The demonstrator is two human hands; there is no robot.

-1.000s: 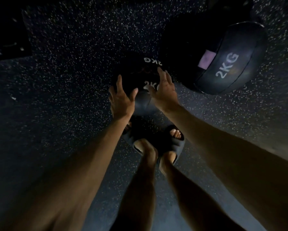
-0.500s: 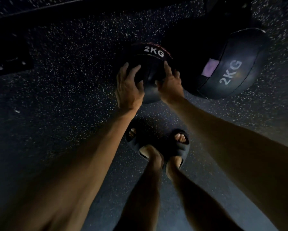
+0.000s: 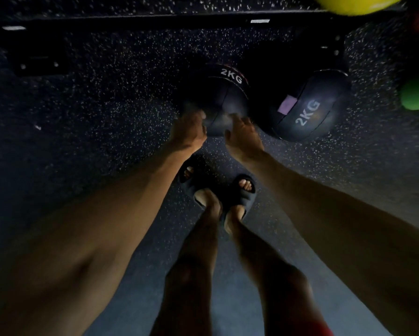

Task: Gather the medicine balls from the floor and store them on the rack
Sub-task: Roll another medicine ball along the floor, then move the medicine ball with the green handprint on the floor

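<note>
- The small ball [image 3: 218,98] sits just left of the big ball [image 3: 307,105].
- The left hand [image 3: 189,132] and right hand [image 3: 243,137] reach it, likely to lift it.
- Blurry fingers: cannot tell their grip.

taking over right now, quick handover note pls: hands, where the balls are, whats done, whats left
Left hand: at the near left side of the smaller 2KG ball; fingers blurred, grip unclear.
Right hand: at its near right side, equally blurred.
Larger 2KG ball, with a purple patch, lies on the speckled floor just right of the smaller one.
A yellow ball shows at the top right, beyond a dark bar.
Done: neither black ball is stored.
Left: probably secure and rack the smaller ball, then the larger.
</note>
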